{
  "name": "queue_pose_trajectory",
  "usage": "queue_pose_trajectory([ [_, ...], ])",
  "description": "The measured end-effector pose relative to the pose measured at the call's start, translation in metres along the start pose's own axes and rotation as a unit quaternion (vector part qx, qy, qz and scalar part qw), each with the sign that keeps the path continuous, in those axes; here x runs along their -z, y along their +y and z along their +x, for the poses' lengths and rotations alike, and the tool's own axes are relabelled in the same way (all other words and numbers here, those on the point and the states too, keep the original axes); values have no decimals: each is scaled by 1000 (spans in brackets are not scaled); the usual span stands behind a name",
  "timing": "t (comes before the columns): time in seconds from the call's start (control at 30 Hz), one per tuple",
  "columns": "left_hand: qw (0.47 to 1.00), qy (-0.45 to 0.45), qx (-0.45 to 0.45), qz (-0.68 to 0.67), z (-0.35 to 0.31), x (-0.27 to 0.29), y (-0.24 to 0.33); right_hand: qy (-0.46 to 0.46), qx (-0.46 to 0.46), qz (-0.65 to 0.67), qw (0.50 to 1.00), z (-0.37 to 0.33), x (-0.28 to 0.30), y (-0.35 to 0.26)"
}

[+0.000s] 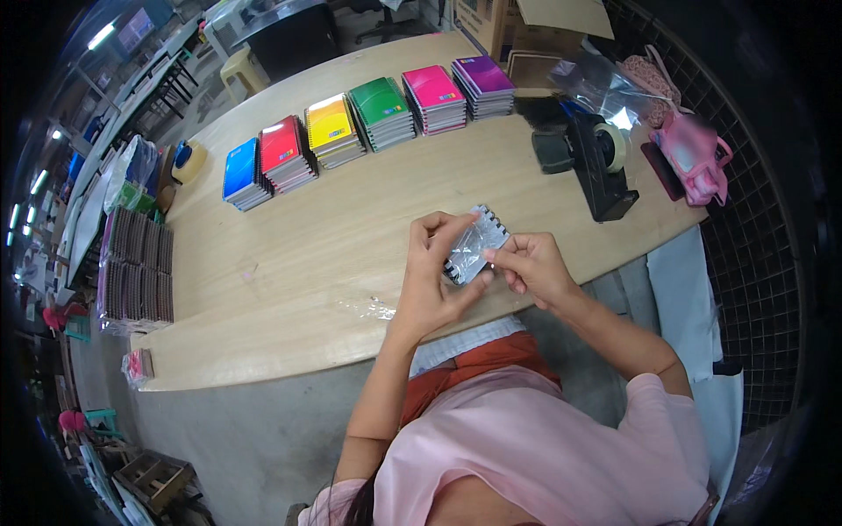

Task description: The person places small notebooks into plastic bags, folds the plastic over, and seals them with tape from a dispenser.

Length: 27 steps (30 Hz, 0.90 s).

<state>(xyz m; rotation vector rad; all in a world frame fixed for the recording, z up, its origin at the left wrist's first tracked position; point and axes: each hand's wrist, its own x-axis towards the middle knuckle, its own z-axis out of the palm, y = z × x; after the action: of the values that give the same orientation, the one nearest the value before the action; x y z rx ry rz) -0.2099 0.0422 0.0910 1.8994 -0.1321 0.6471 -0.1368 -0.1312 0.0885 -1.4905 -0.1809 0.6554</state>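
Note:
Over the near edge of the table is a small bundle of spiral notebooks (pixel 474 243) in shiny clear plastic, held tilted with black coils showing at its ends. My left hand (pixel 427 276) grips it from the left, fingers at the top and thumb at the bottom. At its right edge, my right hand (pixel 533 266) pinches with thumb and forefinger; whether plastic alone or the bundle too is between them, I cannot tell. Across the table stand stacks of spiral notebooks: blue (pixel 246 175), red (pixel 285 154), yellow (pixel 334 131), green (pixel 381 113), pink (pixel 434 99) and purple (pixel 484 87).
A black tape dispenser (pixel 598 167) stands to the right, beside a pink pouch (pixel 693 158). Wrapped notebook piles (pixel 136 270) and a small wrapped pack (pixel 138 365) sit at the left. A clear plastic scrap (pixel 377 308) lies near my left wrist. An open cardboard box (pixel 517 39) is behind.

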Motion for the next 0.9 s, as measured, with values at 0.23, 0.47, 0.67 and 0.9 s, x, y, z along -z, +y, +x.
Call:
queue_pose_trajectory([
  [0.23, 983, -92, -47, 150, 3, 15, -5, -76, -102, 120, 985, 2, 8, -17],
  [0.47, 983, -110, -49, 140, 13, 20, -9, -83, -102, 202, 970, 15, 2, 18],
  [0.67, 987, -123, 53, 88, 22, 22, -7, 9, 53, -106, 993, 41, 7, 57],
  [0.9, 991, -122, -36, 47, 4, 37, -7, -105, -4, 94, 990, 65, 38, 92],
])
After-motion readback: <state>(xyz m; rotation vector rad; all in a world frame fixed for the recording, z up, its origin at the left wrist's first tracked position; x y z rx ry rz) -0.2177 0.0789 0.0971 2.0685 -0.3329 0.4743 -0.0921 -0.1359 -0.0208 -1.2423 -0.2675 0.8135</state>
